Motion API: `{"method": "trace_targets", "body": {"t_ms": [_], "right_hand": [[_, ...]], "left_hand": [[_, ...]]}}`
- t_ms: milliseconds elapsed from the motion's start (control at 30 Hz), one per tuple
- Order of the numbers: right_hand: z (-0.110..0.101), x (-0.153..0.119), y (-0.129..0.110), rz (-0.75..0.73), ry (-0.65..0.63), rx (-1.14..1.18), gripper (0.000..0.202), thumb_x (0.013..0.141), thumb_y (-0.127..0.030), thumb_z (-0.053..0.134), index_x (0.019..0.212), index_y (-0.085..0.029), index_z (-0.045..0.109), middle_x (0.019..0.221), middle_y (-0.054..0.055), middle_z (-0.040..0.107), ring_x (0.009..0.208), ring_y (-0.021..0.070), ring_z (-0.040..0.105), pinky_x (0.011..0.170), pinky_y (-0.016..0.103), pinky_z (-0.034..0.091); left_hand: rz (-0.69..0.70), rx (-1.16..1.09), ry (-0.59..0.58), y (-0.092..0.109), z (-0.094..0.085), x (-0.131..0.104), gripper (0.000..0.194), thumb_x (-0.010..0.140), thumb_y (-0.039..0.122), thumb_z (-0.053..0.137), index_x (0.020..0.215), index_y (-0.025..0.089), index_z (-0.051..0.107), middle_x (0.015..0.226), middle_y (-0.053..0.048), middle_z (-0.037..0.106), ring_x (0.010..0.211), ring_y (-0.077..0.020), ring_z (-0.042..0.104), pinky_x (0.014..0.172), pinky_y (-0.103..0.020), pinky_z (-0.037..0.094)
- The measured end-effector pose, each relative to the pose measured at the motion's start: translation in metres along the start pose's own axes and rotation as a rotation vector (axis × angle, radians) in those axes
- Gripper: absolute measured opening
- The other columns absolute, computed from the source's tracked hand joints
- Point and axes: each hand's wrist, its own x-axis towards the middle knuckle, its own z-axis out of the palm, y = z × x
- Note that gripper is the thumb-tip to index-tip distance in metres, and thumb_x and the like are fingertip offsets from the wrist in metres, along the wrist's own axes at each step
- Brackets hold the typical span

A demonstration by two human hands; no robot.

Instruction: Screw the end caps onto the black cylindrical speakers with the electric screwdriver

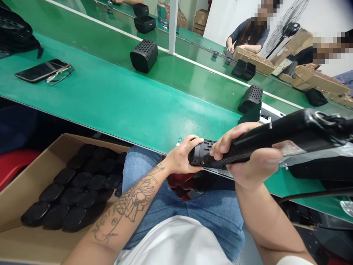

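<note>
My right hand (255, 167) is wrapped round a long black electric screwdriver (292, 134), with a cord end at the right and its tip pointing left and down. The screwdriver's tip end overlaps a black slotted plastic housing (205, 148) at the table's front edge. My left hand (180, 156) grips this housing at its left end, thumb and fingers around it. Whether the bit touches a screw is hidden behind the tool and my right fingers.
A cardboard box (64, 141) of black housings (81, 180) sits at lower left. A phone (42, 70) and a bag (16, 31) lie on the green table (110, 106). Perforated housings (145, 55) stand on the green strip behind. A person (248, 36) works across from me.
</note>
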Motion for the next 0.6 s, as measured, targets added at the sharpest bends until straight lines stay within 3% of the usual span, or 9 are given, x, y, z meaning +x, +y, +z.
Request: {"method": "trace_targets", "body": {"t_ms": [333,600], "right_hand": [[-0.0013,0.0046,0.0057,0.119,-0.115,0.081,0.036,0.071,-0.055,0.081,0.083,-0.024,0.067,0.061,0.001,0.063,0.045,0.0203,0.057,0.047,0.038,0.046],[-0.0063,0.0061,0.0092,0.176,-0.213,0.065,0.036,0.068,-0.055,0.083,0.084,-0.025,0.07,0.062,0.001,0.063,0.047,0.0201,0.057,0.047,0.037,0.049]], "left_hand": [[0.009,0.031,0.006,0.0009,-0.0009,0.001,0.097,0.068,0.041,0.086,0.149,0.024,0.036,0.141,-0.015,0.047,0.133,-0.0331,0.052,0.112,-0.05,0.049],[0.009,0.033,0.017,0.0006,0.0,0.001,0.098,0.067,0.04,0.087,0.149,0.026,0.036,0.141,-0.015,0.047,0.133,-0.0346,0.052,0.11,-0.051,0.05]]}}
